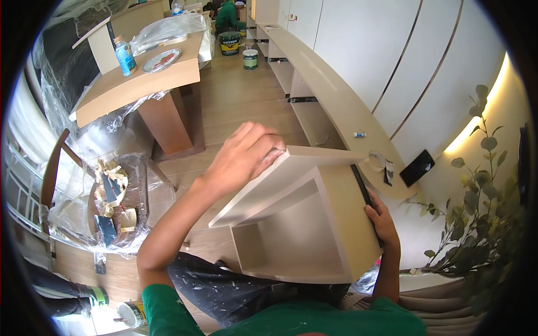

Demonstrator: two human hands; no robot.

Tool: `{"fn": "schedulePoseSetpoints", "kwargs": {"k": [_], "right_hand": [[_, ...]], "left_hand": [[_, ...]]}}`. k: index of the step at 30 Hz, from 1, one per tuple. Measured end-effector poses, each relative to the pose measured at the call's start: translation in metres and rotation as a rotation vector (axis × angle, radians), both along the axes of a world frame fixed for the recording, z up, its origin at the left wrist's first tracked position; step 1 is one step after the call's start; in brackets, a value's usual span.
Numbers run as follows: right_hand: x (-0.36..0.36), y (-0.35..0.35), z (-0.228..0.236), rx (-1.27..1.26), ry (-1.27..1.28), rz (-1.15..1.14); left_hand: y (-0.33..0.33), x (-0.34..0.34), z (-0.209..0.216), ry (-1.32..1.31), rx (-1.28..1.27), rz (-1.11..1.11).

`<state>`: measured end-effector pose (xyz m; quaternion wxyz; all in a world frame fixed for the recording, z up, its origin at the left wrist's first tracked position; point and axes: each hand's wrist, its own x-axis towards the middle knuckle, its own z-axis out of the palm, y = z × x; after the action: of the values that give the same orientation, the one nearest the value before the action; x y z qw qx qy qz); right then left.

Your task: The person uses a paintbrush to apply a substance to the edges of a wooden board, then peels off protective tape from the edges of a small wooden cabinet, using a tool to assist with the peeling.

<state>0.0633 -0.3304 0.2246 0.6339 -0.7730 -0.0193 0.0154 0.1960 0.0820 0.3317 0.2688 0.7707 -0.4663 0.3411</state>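
- We have the drawer (350, 215) in the lower middle of the frame, tilted, its open side facing us; it sits over our lap (210, 285), which probably carries its weight.
- Our right hand (382, 219), right of centre, has its fingers grasping the drawer's side along the black rail (361, 183), likely so the box cannot tip.
- Our left hand (244, 152), at the centre, has its fingers bent over the corner of the front panel (263, 182); something pale shows beneath them, but we cannot tell whether they pinch it or only press the edge.
- The phone (417, 168) and tape (381, 164) lie on the surface (336, 95) at right, apart from the drawer, perhaps for easy reach.
- At left, plastic (157, 190) drapes the chair (53, 168), presumably shielding it beneath the scraps (114, 187).
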Motion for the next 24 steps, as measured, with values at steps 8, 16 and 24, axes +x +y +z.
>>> {"fn": "schedulePoseSetpoints", "kwargs": {"k": [8, 16, 24], "right_hand": [[0.001, -0.009, -0.009, -0.018, -0.015, -0.002], [0.004, -0.010, -0.005, -0.102, -0.041, 0.046], [0.000, 0.008, 0.006, -0.018, -0.017, 0.025]], "left_hand": [[-0.016, 0.014, -0.006, -0.127, 0.044, 0.005], [0.007, -0.006, -0.025, -0.065, -0.075, 0.038], [0.003, -0.017, 0.006, 0.281, -0.225, -0.059]]}}
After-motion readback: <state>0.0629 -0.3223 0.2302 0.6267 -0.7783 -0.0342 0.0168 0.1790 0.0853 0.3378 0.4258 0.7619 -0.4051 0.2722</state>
